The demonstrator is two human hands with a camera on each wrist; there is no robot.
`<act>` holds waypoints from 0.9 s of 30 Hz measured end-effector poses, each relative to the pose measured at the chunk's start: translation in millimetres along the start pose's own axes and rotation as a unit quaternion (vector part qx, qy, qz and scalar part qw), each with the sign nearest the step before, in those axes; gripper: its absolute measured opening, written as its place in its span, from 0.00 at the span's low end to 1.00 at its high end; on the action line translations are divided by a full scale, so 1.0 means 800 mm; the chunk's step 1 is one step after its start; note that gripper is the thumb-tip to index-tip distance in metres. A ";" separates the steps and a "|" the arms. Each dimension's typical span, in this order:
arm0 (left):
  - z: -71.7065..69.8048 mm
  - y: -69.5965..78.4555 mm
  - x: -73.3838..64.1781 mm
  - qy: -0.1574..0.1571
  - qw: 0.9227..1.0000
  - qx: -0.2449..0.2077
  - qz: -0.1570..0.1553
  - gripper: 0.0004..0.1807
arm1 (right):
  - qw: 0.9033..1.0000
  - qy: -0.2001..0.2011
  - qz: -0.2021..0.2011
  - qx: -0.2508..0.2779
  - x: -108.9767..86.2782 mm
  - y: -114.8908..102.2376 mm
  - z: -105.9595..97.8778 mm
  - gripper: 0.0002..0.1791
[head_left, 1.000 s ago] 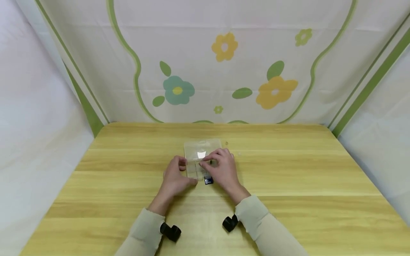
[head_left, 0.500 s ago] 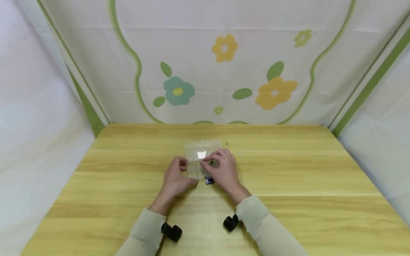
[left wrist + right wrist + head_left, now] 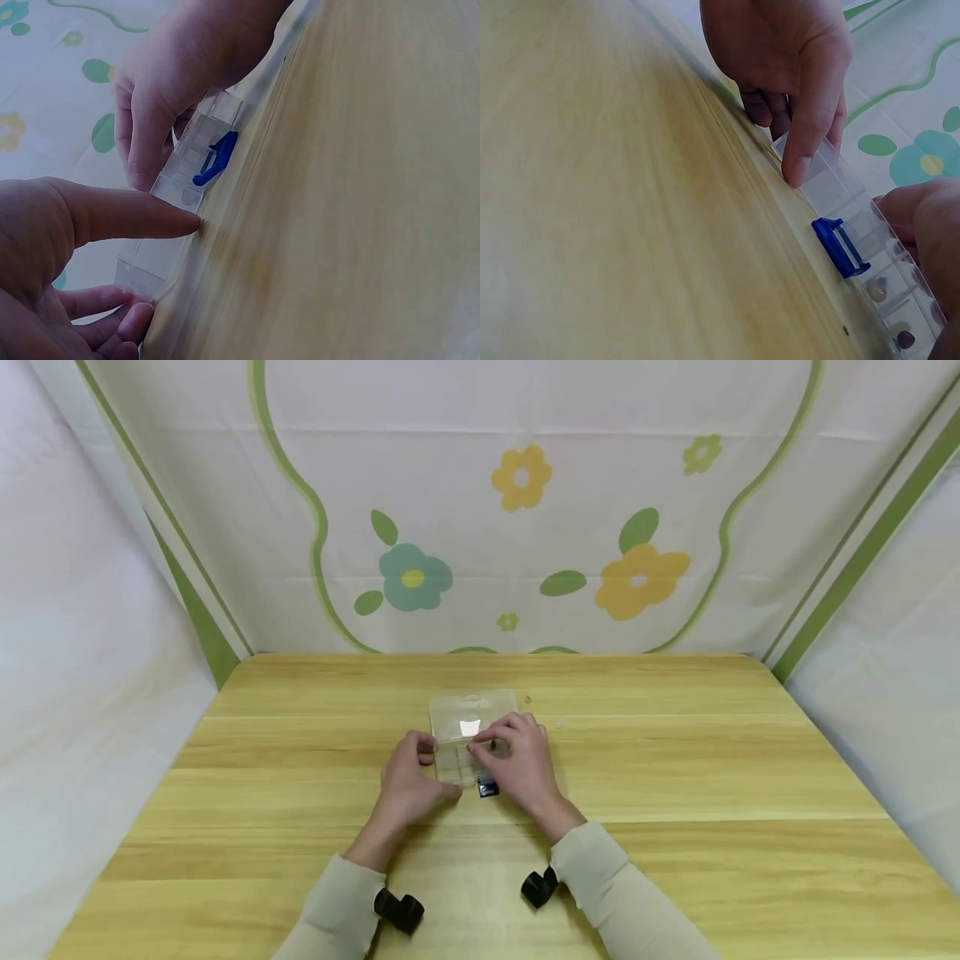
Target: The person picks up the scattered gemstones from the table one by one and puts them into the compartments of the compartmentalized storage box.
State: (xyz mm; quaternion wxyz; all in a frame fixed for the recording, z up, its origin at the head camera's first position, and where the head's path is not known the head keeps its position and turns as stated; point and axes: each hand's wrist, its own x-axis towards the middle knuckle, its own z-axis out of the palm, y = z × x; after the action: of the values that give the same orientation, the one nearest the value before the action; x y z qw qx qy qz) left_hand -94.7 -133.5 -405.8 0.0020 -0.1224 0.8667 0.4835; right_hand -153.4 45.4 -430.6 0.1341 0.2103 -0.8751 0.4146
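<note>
An open clear plastic compartment box (image 3: 447, 768) lies on the table, its lid (image 3: 450, 714) folded back away from the person. A blue latch (image 3: 838, 247) sits on its front side. My left hand (image 3: 411, 781) grips the box's left end, thumb (image 3: 799, 169) at the front edge and fingers round the back. Over the middle compartments, my right hand (image 3: 521, 760) has thumb and index fingertips brought together, reaching down into the box; I cannot tell whether they pinch something. Small bead-like pieces, one pale (image 3: 877, 289) and one dark (image 3: 906, 340), lie in the right-end compartments.
Two tiny pieces lie on the wooden table (image 3: 675, 777) beyond the right hand: a brownish one (image 3: 528, 700) and a clear one (image 3: 558, 725). A flower-printed cloth (image 3: 420, 460) stands behind the table's far edge. Black wrist cameras (image 3: 400, 910) hang at both cuffs.
</note>
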 end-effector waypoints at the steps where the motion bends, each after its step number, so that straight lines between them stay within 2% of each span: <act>1: 0.001 0.000 -0.001 0.000 1.000 0.000 0.000 0.42 | 1.000 -0.001 0.002 -0.001 -0.001 0.000 0.000 0.07; 6: 0.002 0.000 -0.006 -0.001 1.000 0.000 -0.001 0.42 | 1.000 -0.004 0.005 0.000 -0.005 -0.001 -0.002 0.07; 27: -0.003 0.002 -0.004 -0.001 1.000 -0.005 -0.001 0.42 | 1.000 0.001 -0.004 -0.007 0.000 0.000 0.001 0.07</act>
State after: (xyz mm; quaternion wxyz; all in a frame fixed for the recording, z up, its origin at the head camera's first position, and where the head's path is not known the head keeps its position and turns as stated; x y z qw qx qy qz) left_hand -92.1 -133.8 -402.9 0.0030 -0.1224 0.8644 0.4876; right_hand -153.4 45.0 -430.8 0.1385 0.2124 -0.8768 0.4086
